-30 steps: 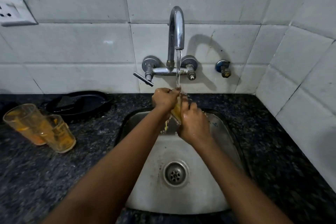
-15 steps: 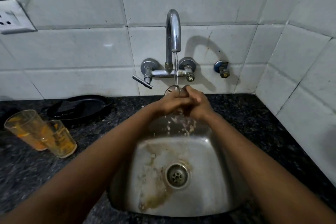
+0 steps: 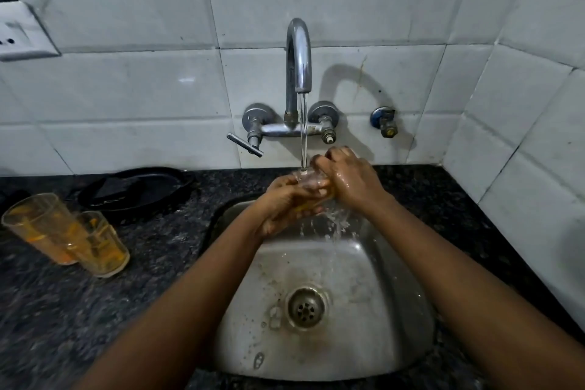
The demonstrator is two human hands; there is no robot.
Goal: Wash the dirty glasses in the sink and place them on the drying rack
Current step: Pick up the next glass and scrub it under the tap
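Observation:
A clear glass (image 3: 308,182) with orange residue sits under the running tap (image 3: 299,60), over the back of the steel sink (image 3: 395,310). My left hand (image 3: 285,206) wraps around its lower part from the left. My right hand (image 3: 351,179) presses against its rim from the right, fingers curled at the mouth. Water streams into the glass and splashes down into the sink. Two more dirty glasses stand on the dark counter at left: a taller one (image 3: 38,228) and a shorter one (image 3: 103,245), both smeared orange. Most of the held glass is hidden by my fingers.
A black round tray (image 3: 136,187) lies on the counter against the tiled wall, behind the two glasses. The tap lever (image 3: 245,145) sticks out to the left. A small valve (image 3: 384,122) sits on the wall at right. A wall socket (image 3: 19,32) is at upper left.
My hands have stayed under the tap with the glass. It is turned more upright than a second ago, and my right hand has shifted to its rim. The camera has moved closer.

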